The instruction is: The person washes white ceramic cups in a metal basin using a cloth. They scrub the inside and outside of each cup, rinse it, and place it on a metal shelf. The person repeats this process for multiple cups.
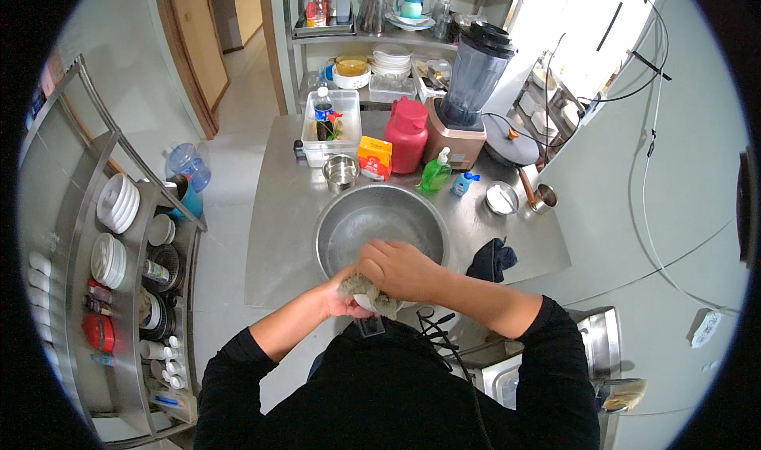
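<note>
At the near rim of a large steel basin (pixel 351 221), both hands work close to my body. My left hand (pixel 334 298) grips a small white cup or bowl (pixel 364 302) from the left and below. A grey-green cloth (pixel 357 285) is bunched over and around this white piece, with one end hanging down on its right. Curled over the top, my right hand (pixel 399 270) grasps the cloth from above; its fingertips are hidden. The basin stands on a steel table (pixel 285 236). No other thing shows inside the visible part of it.
Behind the basin stand a steel bowl (pixel 341 173), an orange packet (pixel 375 159), a red jug (pixel 406 135), a green pump bottle (pixel 435 171) and a blender (pixel 469 87). A dark cloth (pixel 491 260) lies to the right. A dish shelf (pixel 128 307) stands left.
</note>
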### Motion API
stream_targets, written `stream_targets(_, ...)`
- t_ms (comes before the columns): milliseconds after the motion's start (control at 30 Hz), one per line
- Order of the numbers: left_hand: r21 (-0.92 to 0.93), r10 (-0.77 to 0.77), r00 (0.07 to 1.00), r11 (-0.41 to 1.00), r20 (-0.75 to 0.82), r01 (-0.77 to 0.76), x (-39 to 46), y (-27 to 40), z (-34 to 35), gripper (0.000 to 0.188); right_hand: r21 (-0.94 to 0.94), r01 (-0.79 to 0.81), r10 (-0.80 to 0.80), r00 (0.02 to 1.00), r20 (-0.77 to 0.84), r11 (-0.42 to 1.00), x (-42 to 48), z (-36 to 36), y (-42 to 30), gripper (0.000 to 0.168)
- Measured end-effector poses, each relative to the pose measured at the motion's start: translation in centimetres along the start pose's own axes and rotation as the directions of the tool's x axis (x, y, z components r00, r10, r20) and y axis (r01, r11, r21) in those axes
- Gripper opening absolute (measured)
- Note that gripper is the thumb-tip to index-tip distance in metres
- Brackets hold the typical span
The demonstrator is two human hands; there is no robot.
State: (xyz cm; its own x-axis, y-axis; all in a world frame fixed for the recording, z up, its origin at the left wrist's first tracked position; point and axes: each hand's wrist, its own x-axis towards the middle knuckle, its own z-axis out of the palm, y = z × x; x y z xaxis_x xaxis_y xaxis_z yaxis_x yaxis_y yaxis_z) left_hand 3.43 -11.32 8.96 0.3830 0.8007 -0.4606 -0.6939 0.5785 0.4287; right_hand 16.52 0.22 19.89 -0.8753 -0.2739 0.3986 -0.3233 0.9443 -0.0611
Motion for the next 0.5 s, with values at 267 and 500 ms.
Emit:
stream_targets(267, 0.041, 0.211, 0.932, 0.977, -0.293, -0.209, -2.1, 1.2, 5.2, 0.041, 0.184, -0.33, 0.344, 0.937, -0.052, 0.926, -0.7, 2.2, 0.3, 0.033)
stream_targets(500, 0.289, 0.481, 0.78, 0.874, -0.401, -0.391, -1.8, 1.3, 5.5, 0.044, 0.486, -0.665, 0.754, 0.657, 0.018, 0.568, -1.0, 4.3, 0.6, 0.039)
